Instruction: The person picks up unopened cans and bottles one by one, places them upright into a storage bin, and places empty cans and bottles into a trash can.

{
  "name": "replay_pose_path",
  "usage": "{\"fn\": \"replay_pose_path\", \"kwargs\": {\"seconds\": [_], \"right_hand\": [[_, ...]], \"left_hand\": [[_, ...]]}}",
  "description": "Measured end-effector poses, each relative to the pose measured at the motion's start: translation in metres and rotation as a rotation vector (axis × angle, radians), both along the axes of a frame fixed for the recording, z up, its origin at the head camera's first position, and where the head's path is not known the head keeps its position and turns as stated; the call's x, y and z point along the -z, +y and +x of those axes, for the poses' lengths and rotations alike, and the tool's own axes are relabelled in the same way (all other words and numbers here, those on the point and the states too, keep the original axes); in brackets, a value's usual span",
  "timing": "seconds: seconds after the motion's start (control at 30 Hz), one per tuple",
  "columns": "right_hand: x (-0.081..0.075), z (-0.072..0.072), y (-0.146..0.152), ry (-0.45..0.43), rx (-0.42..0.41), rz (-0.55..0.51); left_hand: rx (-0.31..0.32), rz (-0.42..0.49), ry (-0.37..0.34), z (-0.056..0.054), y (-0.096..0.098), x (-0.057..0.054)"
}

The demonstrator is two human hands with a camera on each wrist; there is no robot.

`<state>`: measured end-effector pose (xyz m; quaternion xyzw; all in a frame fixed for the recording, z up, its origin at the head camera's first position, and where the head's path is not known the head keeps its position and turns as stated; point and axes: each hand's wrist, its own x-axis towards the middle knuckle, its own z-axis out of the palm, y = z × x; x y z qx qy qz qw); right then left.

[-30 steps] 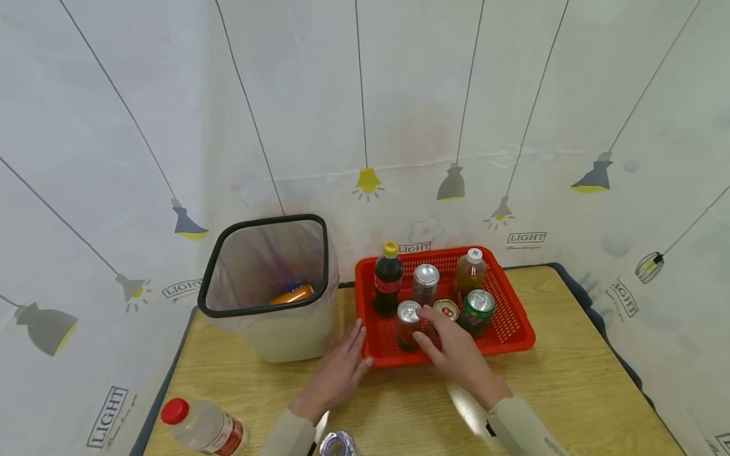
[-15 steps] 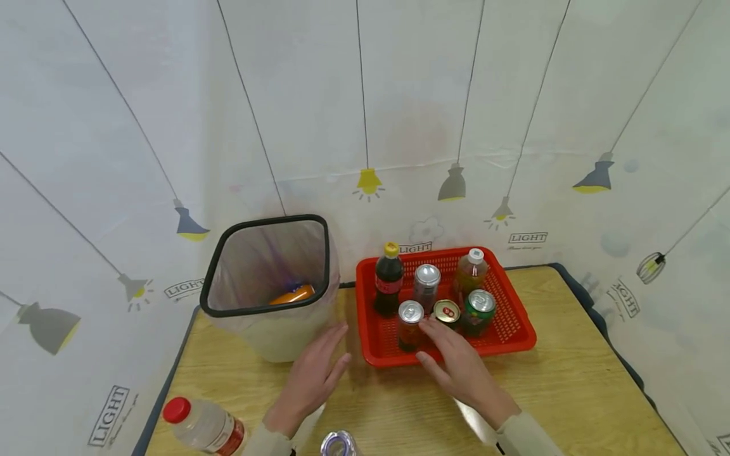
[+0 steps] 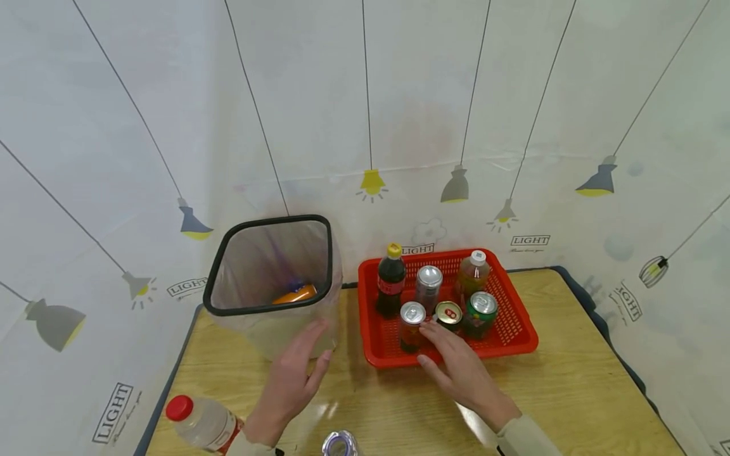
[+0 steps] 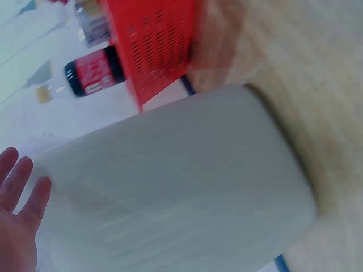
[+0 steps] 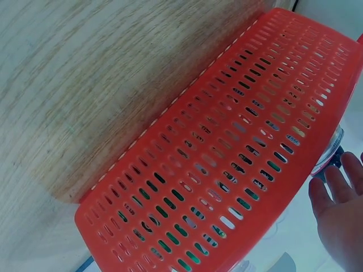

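Observation:
My left hand [image 3: 292, 380], fingers extended and holding nothing, is in front of the trash bin [image 3: 268, 332] in the head view. The left wrist view shows the same hand beside the bin's pale wall [image 4: 181, 181]. My right hand [image 3: 463, 373] reaches over the front rim of a red basket [image 3: 393, 361]. Its fairly straight fingers lie close by a silver-topped can [image 3: 412, 329], with no grip on it. Around that can stand a gold-topped can [image 3: 448, 313], a green can [image 3: 480, 316], a silver can [image 3: 429, 285], a cola bottle [image 3: 391, 285] and a white-capped bottle [image 3: 473, 275].
An orange object [image 3: 295, 294] lies inside the lined bin. At the front left a red-capped clear bottle [image 3: 202, 424] lies on the wooden table [image 3: 593, 392]. A shiny item with a purple ring [image 3: 339, 443] is at the bottom edge.
My left hand has left the basket's left corner and moved left and toward me, in front of the bin. The right fingers have drawn back slightly from the top of the silver-topped can.

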<state>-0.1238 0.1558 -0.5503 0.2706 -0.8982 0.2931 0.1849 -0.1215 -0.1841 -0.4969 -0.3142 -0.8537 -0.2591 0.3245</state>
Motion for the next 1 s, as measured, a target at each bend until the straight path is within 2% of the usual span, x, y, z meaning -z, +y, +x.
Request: {"fn": "replay_pose_path", "kwargs": {"seconds": [0.07,0.23,0.43,0.5,0.57,0.63,0.73,0.93,1.0], "right_hand": [[0.0,0.0,0.0,0.002,0.0,-0.001],[0.0,0.001,0.001,0.015,-0.004,-0.006],[-0.002,0.001,0.001,-0.01,-0.002,-0.001],[-0.002,0.001,0.001,-0.021,0.001,0.002],[-0.002,0.002,0.001,-0.031,0.002,0.004],[-0.001,0.002,0.001,-0.036,0.003,0.006],[0.0,0.002,0.002,-0.036,0.004,0.012],[0.003,0.002,0.002,-0.029,0.003,0.013],[0.005,0.002,0.003,-0.024,0.004,0.025]], "left_hand": [[-0.008,0.021,0.0,-0.001,-0.003,-0.007],[-0.031,0.074,0.049,-0.003,-0.008,-0.02],[-0.045,0.148,0.173,-0.003,-0.011,-0.028],[-0.024,0.155,0.188,-0.003,-0.011,-0.029],[0.023,0.15,0.184,-0.002,-0.011,-0.029],[0.088,0.137,0.153,0.0,-0.011,-0.027],[0.183,0.109,0.054,0.004,-0.011,-0.024],[0.334,0.08,-0.207,0.02,-0.016,-0.014],[0.361,0.07,-0.304,0.027,-0.018,-0.008]]}}
